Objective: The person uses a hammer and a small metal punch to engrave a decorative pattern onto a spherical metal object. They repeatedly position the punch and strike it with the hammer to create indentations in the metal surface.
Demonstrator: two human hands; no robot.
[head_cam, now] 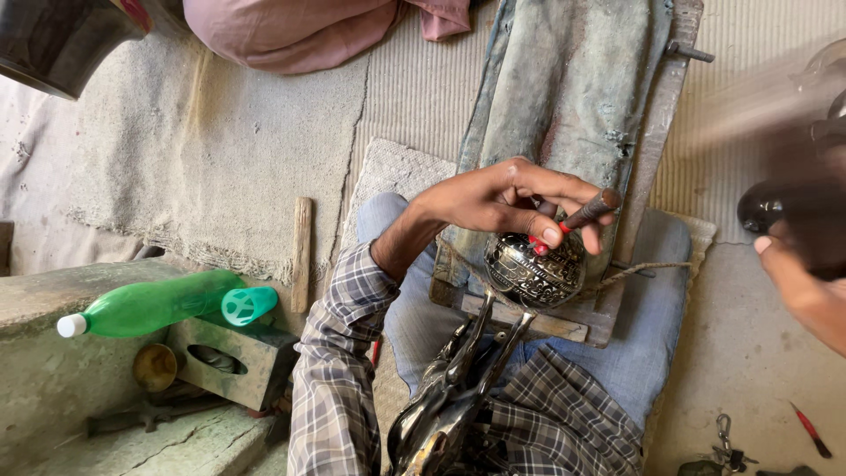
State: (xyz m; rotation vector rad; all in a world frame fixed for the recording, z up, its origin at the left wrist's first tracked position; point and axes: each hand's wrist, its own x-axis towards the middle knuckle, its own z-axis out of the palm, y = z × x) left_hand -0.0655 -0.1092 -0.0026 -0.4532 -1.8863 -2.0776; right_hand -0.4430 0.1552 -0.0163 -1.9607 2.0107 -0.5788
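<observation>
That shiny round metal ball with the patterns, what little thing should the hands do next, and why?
Probably bring the blurred right hand with its dark tool down onto the punch. The left hand already pinches a thin dark metal punch, tip against the engraved round silver metal ball, which rests on the worn wooden block.

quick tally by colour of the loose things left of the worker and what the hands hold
Green: 2, a plastic bottle and a cut bottle top
Brass: 1, a round cap
Silver: 1, an engraved ball under the left hand
Dark: 1, a blurred tool in the right hand
Total: 5
</observation>
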